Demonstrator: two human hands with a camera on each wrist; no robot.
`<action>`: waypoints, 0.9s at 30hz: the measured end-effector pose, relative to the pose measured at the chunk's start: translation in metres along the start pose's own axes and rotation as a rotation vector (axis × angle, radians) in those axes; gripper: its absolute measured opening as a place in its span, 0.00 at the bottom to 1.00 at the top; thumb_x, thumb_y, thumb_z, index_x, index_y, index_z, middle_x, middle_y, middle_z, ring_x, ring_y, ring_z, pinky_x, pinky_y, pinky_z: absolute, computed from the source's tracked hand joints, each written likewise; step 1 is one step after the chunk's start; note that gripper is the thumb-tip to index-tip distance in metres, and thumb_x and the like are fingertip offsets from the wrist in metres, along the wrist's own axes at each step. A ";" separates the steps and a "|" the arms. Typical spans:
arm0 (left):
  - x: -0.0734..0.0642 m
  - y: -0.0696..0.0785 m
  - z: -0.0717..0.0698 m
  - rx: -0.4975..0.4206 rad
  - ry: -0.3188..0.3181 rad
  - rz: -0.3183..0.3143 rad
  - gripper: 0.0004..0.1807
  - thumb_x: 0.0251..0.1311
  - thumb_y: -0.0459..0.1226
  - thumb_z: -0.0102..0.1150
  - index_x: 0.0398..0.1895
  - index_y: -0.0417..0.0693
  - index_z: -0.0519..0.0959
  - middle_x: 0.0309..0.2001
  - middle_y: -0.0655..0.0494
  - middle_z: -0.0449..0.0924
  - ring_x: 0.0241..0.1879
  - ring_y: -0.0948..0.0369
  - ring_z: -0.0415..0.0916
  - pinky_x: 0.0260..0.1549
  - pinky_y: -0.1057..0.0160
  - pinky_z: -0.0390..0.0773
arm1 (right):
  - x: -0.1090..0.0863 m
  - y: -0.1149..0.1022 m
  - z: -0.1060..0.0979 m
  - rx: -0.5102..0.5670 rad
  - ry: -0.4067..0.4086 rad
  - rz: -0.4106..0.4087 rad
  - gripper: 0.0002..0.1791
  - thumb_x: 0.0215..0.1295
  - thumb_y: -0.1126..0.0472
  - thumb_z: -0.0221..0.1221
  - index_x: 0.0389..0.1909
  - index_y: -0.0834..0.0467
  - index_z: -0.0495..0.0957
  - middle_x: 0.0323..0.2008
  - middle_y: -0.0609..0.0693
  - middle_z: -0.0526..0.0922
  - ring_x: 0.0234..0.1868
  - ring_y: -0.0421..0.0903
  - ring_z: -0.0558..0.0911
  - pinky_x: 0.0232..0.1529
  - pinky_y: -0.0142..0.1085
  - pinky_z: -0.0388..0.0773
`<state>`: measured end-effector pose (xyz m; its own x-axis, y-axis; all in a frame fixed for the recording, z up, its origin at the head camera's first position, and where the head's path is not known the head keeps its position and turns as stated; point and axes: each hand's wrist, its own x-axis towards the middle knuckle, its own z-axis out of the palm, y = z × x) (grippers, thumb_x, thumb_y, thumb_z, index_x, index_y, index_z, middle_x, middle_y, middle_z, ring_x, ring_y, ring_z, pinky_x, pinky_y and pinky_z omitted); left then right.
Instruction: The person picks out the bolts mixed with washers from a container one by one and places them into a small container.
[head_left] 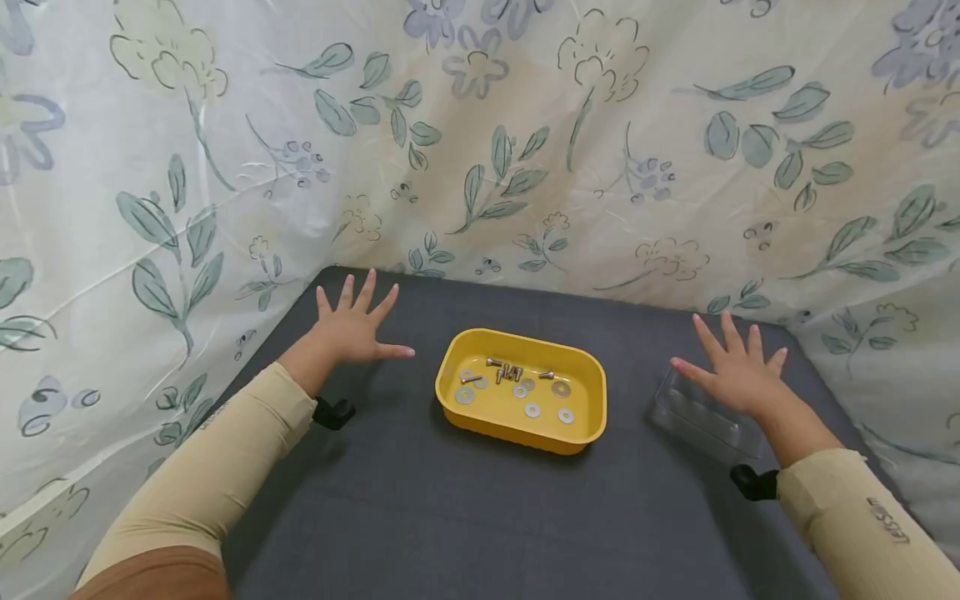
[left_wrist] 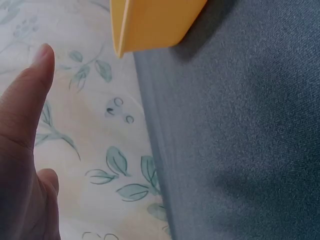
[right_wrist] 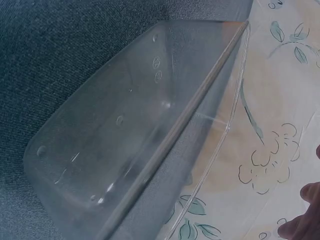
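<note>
A yellow tray [head_left: 525,433] lies on the dark cloth between my two hands. Inside it are several small metal screws [head_left: 517,373] and several flat washers [head_left: 566,415]. My left hand [head_left: 351,331] hovers to the tray's left with its fingers spread, holding nothing; its thumb shows in the left wrist view, beneath the tray's corner [left_wrist: 155,25]. On the right, my right hand [head_left: 738,377] is spread too and holds nothing. It hangs above a clear plastic container [head_left: 697,417], which fills much of the right wrist view and looks to have nothing in it.
Dark grey cloth [head_left: 480,517] covers the table. Behind and at both sides rises a pale curtain [head_left: 525,167] printed with flowers and leaves. A black strap piece [head_left: 333,412] sticks out at the left wrist, another [head_left: 753,482] at the right.
</note>
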<state>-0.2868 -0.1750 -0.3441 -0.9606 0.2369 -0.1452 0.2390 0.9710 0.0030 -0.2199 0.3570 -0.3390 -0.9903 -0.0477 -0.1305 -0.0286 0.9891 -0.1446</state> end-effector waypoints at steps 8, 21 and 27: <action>-0.002 0.006 0.004 0.004 0.022 0.008 0.66 0.28 0.83 0.30 0.71 0.62 0.29 0.69 0.49 0.11 0.66 0.42 0.13 0.49 0.31 0.16 | 0.001 -0.003 0.004 -0.010 0.025 0.002 0.52 0.56 0.24 0.37 0.69 0.46 0.22 0.66 0.67 0.19 0.59 0.73 0.18 0.43 0.72 0.17; 0.000 0.037 0.013 -0.045 -0.001 0.120 0.66 0.33 0.80 0.39 0.71 0.60 0.27 0.68 0.53 0.10 0.67 0.48 0.13 0.53 0.33 0.17 | -0.002 -0.011 0.010 -0.004 0.021 0.000 0.53 0.56 0.24 0.37 0.70 0.48 0.23 0.66 0.66 0.18 0.59 0.73 0.18 0.44 0.71 0.16; -0.001 0.051 0.019 -0.031 -0.016 0.182 0.69 0.30 0.82 0.35 0.71 0.54 0.26 0.69 0.53 0.12 0.68 0.51 0.16 0.57 0.34 0.24 | -0.001 -0.012 0.015 0.000 0.015 -0.001 0.52 0.57 0.25 0.37 0.69 0.47 0.23 0.65 0.64 0.16 0.59 0.72 0.17 0.43 0.71 0.16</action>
<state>-0.2710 -0.1258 -0.3627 -0.8996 0.4082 -0.1552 0.4037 0.9129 0.0610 -0.2164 0.3428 -0.3514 -0.9922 -0.0462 -0.1160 -0.0291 0.9891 -0.1445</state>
